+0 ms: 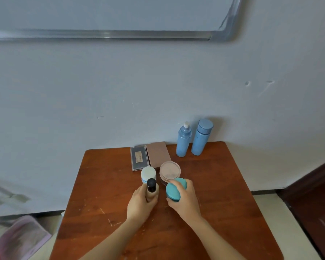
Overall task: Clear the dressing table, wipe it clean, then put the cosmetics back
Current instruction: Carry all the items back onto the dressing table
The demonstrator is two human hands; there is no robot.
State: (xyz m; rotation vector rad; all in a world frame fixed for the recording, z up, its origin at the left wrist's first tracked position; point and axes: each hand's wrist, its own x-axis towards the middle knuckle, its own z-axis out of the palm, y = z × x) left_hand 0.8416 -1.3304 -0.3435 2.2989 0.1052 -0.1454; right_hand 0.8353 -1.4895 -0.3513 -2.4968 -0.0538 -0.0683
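Two bare forearms reach in from the lower edge over a reddish-brown wooden counter (233,203), whose near surface shows pale scratches. Down to the left, off the counter, lies a blurred pink thing (21,239) that cannot be made out.

The left hand (141,201) grips a beige bottle with a black cap (152,190). Its fingers (139,189) are curled round the lower body, and the bottle stands roughly upright with the cap pointing up toward the camera. Whether its base touches the counter cannot be told. Just beside it, the right hand (186,200) holds a teal rounded case (174,190), with the thumb on the near left side and the other fingers (190,184) wrapped round the far right side. The two hands are close together but apart.

Directly behind the black cap stands a small white jar with a blue band (148,173). Next to it, to the right, is a round powder jar with a pinkish top (169,170), with the teal case overlapping its near edge.

Farther back lie two flat palettes side by side, touching or nearly so: a clear-lidded dark one (139,157) on the left and a dusty-pink one (158,153) on the right. To their right, near the back edge, two light-blue bottles stand upright, one with a white nozzle (183,141) and a taller one with a blue cap (201,137).

Behind the counter rises a pale blue-grey wall (120,91) with a few marks. A dark door (317,203) is at the right. High up runs the metal frame of a board or mirror (109,33).
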